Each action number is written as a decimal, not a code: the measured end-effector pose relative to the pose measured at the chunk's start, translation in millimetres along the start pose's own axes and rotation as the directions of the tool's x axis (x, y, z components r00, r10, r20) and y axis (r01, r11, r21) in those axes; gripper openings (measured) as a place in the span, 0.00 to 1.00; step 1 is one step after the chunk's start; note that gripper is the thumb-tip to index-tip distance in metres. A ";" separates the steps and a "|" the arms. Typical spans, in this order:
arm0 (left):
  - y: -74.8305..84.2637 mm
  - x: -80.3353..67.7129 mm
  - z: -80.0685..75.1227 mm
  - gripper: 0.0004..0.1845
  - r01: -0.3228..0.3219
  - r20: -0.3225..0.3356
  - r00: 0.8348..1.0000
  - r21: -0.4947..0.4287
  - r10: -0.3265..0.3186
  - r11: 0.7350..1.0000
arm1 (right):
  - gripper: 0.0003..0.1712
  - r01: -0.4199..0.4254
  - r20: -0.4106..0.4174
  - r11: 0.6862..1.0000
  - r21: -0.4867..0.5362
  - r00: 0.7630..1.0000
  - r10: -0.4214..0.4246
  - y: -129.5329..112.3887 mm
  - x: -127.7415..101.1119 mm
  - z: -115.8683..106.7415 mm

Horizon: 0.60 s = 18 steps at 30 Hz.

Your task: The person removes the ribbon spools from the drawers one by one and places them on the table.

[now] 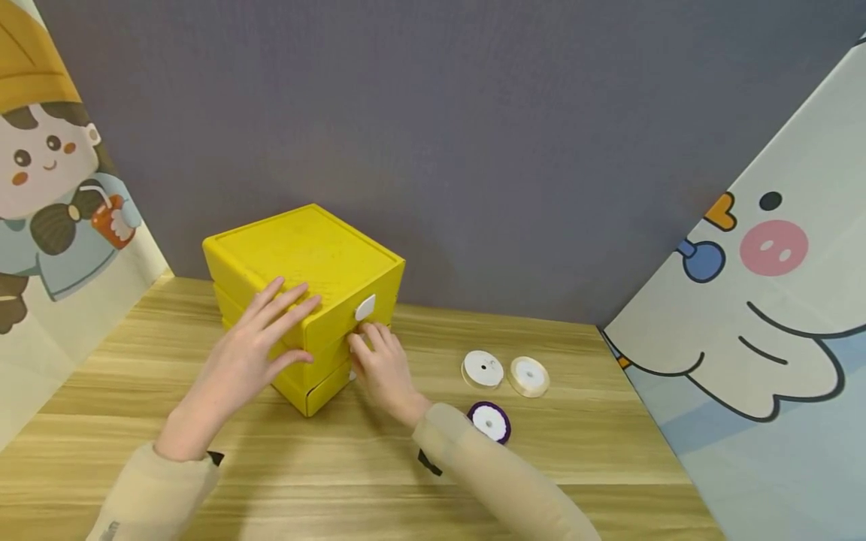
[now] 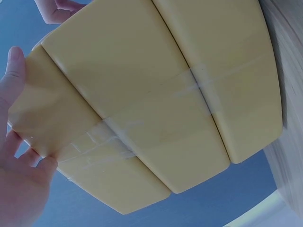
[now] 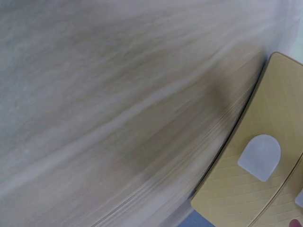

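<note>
A yellow drawer box (image 1: 311, 252) with stacked drawers stands on the wooden table, one corner toward me. My left hand (image 1: 246, 349) rests against its upper left side, fingers spread over the top edge and thumb near the front corner. In the left wrist view, clear tape (image 2: 113, 137) crosses the drawer seams. The curled fingers of my right hand (image 1: 386, 368) hold the middle drawer's white handle (image 3: 299, 198), largely hidden by them in the head view. Above them is the top drawer's handle (image 1: 365, 307); the bottom drawer's handle (image 3: 260, 157) shows in the right wrist view.
Right of the box lie a white ribbon spool (image 1: 483, 368), a cream ribbon spool (image 1: 530, 376) and a purple ribbon spool (image 1: 489, 422), the last beside my right sleeve. A grey wall (image 1: 440, 150) rises behind the table, with cartoon-printed panels on both sides.
</note>
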<state>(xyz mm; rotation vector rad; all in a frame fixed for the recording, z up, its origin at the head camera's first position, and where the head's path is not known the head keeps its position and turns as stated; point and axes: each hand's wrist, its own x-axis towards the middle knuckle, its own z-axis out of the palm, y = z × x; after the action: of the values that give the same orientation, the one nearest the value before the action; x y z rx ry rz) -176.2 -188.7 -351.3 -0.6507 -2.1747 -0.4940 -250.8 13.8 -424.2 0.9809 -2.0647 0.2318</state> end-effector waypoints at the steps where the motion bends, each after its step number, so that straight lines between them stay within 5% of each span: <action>1: 0.0 0.2 -0.2 0.36 0.000 0.000 1.000 0.001 0.000 1.000 | 0.12 -0.002 0.003 1.000 -0.003 1.000 0.002 -0.1 0.3 -0.1; 18: -0.6 0.1 -0.6 0.36 0.016 0.019 1.000 -0.010 -0.016 1.000 | 0.15 0.092 0.064 0.995 -0.046 0.994 -0.089 7.0 -4.8 -5.3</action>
<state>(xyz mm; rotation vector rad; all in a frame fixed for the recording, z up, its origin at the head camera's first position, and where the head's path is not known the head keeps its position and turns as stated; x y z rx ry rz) -176.2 -189.5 -350.9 -0.6465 -2.1980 -0.5091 -250.9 23.8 -423.1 1.0613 -2.0661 0.1044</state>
